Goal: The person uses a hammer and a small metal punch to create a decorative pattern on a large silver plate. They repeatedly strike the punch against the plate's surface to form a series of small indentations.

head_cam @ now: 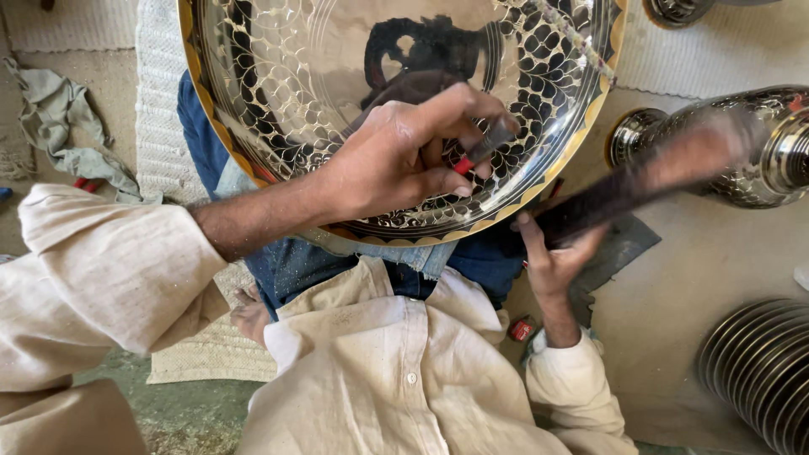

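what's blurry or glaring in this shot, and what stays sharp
Head view: the dark tool in the right hand is smeared by motion blur; the left hand and its small chisel stay fairly sharp; the engraved tray throws soft glare and a dark reflection near its centre; the vase at right looks slightly soft.

Large engraved brass tray point(278, 93) tilted on lap — small chisel point(484, 150) tip against its face; blurred dark mallet point(624, 190) beside rim.

Engraved tray point(278, 76) on the lap, metal vase point(742, 152) to its right, stacked plates point(758, 362) below that
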